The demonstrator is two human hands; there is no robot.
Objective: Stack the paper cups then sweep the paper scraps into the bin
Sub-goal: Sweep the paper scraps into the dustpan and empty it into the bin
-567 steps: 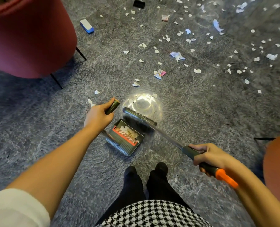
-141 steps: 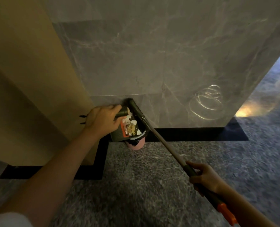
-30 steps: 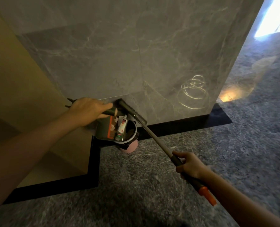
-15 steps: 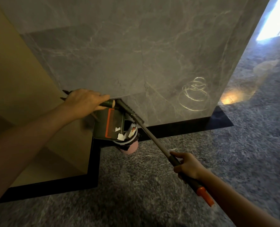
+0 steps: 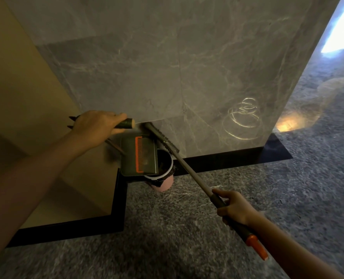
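Observation:
My left hand (image 5: 95, 128) grips the dark handle of the dustpan (image 5: 139, 156), which is tipped over the mouth of a small pink bin (image 5: 164, 183) with a dark liner. The pan's inside shows its orange comb strip and no scraps. My right hand (image 5: 234, 208) grips the broom handle (image 5: 191, 176) near its orange end. The broom head (image 5: 160, 137) lies against the marble wall just behind the bin. No paper cups are in view.
A grey marble pillar (image 5: 187, 67) stands right behind the bin, with a black skirting strip (image 5: 227, 158) at its foot. A tan wall panel (image 5: 26, 87) fills the left. Grey marbled floor (image 5: 187, 238) spreads below and to the right, with bright light at the far right.
The scraps that lay on the dustpan half a second ago have slid off into the bin. The pan has tilted flatter over the bin mouth; both hands keep their grips.

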